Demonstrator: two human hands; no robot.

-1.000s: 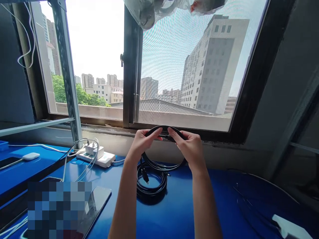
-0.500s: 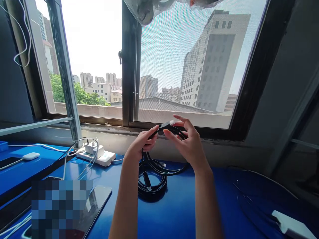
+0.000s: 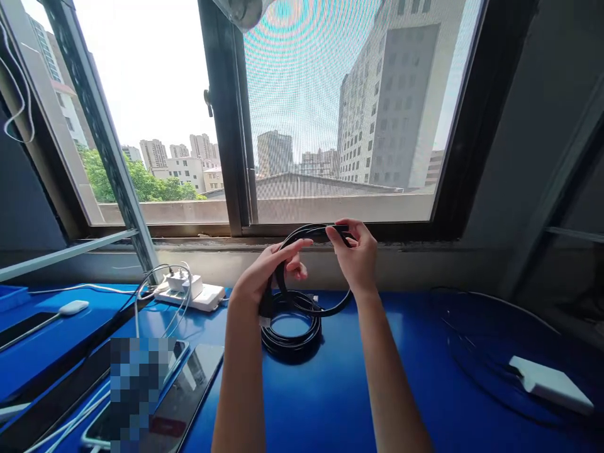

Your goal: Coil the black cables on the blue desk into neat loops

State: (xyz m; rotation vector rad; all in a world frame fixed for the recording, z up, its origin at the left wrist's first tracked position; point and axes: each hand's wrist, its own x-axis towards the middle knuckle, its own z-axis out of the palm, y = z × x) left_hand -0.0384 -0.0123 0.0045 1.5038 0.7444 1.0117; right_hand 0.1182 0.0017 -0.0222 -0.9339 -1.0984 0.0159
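Note:
A black cable (image 3: pixel 309 228) is held up in a loop between my two hands, above the blue tabletop. My left hand (image 3: pixel 271 270) is closed loosely around the loop's left side, with the index finger stretched to the right. A black plug end (image 3: pixel 266 307) with a pale tip hangs just below that palm. At the loop's upper right, my right hand (image 3: pixel 355 251) pinches the cable between thumb and fingers. Beneath the hands, a second coil of black cable (image 3: pixel 292 349) lies on the table.
A white power strip (image 3: pixel 207 297) with chargers plugged in stands at the back left. Closer in are a phone (image 3: pixel 94 431) and a dark tablet (image 3: pixel 202 377). A white box-shaped adapter (image 3: pixel 550 384) lies on the right. The window frame (image 3: pixel 217 126) rises behind the table.
My right hand has shifted along the cable, which now arches as a wider loop. The plug that pointed up between my hands no longer shows there. The camera view has shifted a little.

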